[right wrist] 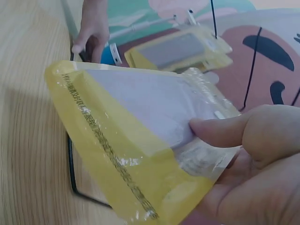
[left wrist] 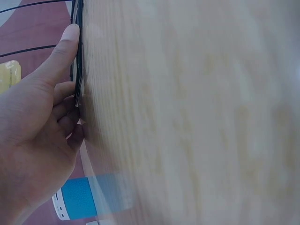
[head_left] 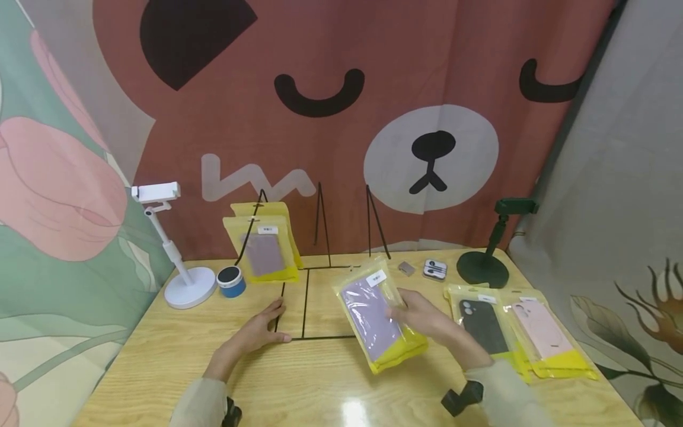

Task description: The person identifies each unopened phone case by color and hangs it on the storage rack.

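My right hand [head_left: 427, 317] grips a yellow-edged clear bag with a purple phone case [head_left: 368, 311] above the table, thumb on its front. In the right wrist view this packaged phone case [right wrist: 140, 103] is tilted, its yellow end toward the camera. My left hand [head_left: 255, 332] holds the left side of a black wire rack [head_left: 305, 305] low on the table. The left wrist view has its thumb along the wire and its fingers curled at it. Two similar packaged phone cases [head_left: 262, 252] stand in the rack's left section, one behind the other.
A blue-and-white cylinder [head_left: 231, 284] and a white phone stand [head_left: 190, 289] are at the left. At the right are a green stand [head_left: 482, 270], packaged black [head_left: 484, 326] and pink [head_left: 541, 329] phone cases, boxed earphones [head_left: 434, 270] and a small grey item [head_left: 407, 268].
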Tool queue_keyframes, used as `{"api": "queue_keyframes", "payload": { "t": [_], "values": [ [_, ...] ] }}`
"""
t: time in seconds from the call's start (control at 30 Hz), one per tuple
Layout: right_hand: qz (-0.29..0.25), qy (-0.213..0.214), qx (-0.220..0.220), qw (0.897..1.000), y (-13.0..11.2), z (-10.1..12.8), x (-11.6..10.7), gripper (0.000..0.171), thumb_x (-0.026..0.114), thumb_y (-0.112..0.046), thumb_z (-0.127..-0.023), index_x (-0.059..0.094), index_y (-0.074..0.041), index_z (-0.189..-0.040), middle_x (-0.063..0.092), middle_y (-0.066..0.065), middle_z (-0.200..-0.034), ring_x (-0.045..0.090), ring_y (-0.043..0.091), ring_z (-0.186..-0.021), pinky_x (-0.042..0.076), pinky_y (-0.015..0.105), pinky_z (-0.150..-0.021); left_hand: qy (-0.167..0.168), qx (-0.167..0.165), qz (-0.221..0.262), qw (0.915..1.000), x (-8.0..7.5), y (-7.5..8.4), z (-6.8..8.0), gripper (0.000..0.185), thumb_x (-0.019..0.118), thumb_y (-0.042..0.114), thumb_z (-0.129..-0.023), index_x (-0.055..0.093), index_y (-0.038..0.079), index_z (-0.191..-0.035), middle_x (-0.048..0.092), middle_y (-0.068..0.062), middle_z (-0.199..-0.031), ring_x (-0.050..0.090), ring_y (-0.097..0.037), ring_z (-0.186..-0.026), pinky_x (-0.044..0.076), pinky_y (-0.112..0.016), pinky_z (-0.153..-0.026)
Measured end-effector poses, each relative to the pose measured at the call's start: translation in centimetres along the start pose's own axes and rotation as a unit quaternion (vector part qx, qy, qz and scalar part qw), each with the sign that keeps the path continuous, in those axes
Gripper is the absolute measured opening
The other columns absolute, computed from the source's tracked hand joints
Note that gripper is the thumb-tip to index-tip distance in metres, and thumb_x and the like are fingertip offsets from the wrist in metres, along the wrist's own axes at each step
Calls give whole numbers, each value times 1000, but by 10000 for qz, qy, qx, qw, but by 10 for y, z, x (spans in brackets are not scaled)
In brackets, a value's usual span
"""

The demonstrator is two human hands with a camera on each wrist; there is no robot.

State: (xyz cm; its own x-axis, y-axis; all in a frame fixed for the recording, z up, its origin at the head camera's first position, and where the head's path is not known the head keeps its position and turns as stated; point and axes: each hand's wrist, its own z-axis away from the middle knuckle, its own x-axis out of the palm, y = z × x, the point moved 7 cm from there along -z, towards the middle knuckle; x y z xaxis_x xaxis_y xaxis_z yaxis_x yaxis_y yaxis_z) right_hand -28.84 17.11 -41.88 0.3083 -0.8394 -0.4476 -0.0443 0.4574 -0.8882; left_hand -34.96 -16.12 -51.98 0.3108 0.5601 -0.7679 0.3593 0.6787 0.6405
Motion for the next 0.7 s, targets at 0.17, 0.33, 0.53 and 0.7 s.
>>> {"api": "queue_keyframes", "payload": {
  "t": [0.17,0.33,0.53,0.7],
  "values": [
    [-81,-204,-423,9989,-15,-5,19,40,59,-12,-96,51,4,-132,67,10,-103,65,20,-86,53,39,-81,36,68,-51,10000,-1,1,3,86,76,36,-82,36,-9,-144,20,-22,-156,19,-42,-142,23,-56,-111],
    [-167,-417,-1014,9938,-38,-8,40,35,61,-10,-94,55,6,-124,68,14,-103,67,21,-85,55,35,-77,43,31,-63,10000,0,0,3,86,76,36,-82,36,-8,-144,20,-22,-156,19,-42,-142,23,-56,-111],
    [-186,-540,-1283,9901,-64,-12,63,27,61,-7,-93,60,2,-119,68,12,-103,67,19,-86,55,34,-77,61,76,-111,9999,-1,-1,1,87,76,39,-81,37,-8,-143,22,-23,-155,21,-43,-141,24,-56,-110],
    [-159,-532,-1355,9892,-84,-16,78,27,63,-8,-93,61,-3,-119,68,10,-107,66,18,-90,54,34,-79,343,445,-229,9982,-4,3,2,77,78,36,-80,48,-3,-139,39,-24,-147,42,-38,-131,36,-51,-105]
  ]
}}
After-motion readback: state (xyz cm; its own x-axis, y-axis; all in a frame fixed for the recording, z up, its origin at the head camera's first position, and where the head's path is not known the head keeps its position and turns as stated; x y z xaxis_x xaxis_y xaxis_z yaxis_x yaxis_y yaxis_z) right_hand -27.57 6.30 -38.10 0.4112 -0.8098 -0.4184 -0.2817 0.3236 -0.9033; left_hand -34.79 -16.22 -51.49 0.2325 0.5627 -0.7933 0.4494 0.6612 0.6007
